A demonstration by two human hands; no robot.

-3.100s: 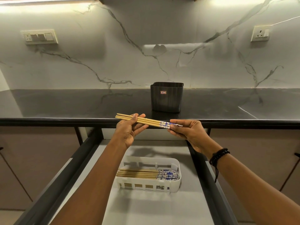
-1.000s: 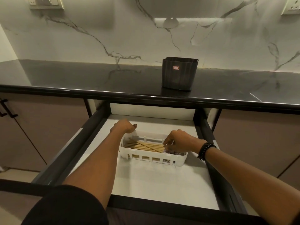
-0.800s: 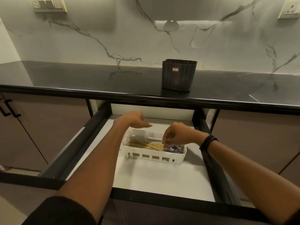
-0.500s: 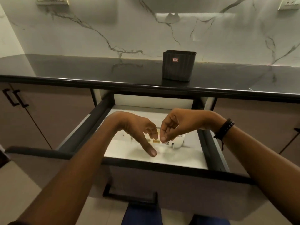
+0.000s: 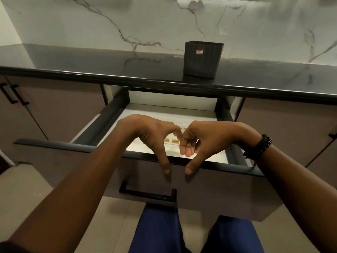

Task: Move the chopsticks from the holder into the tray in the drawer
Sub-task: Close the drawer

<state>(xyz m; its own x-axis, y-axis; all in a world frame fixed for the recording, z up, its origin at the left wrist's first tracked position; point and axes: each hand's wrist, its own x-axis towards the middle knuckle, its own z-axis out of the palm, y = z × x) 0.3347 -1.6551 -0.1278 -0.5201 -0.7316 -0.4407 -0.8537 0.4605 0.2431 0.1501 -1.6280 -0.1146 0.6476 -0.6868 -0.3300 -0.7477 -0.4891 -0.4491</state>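
Observation:
The black ribbed holder (image 5: 203,60) stands on the dark countertop (image 5: 91,64); no chopsticks stick out of it. Below it the drawer (image 5: 91,146) is open. Both hands hang over its front edge and hide most of the white tray (image 5: 171,138). Between them only a strip of the tray wall shows, with the wooden chopsticks (image 5: 175,142) seen through its slots. My left hand (image 5: 149,132) and my right hand (image 5: 209,137) hold nothing. Their curled fingers meet in the middle, and both thumbs point down in front of the drawer's front panel.
A black bar handle (image 5: 147,195) sits on the drawer front. Closed cabinet doors with black handles (image 5: 11,94) flank the drawer on the left. My legs in blue trousers (image 5: 156,230) are right below the drawer. A marble wall rises behind the counter.
Both hands laid the chopsticks in the tray, let go and drew back to the drawer's front edge, fingertips together. The view has dropped lower and backed away.

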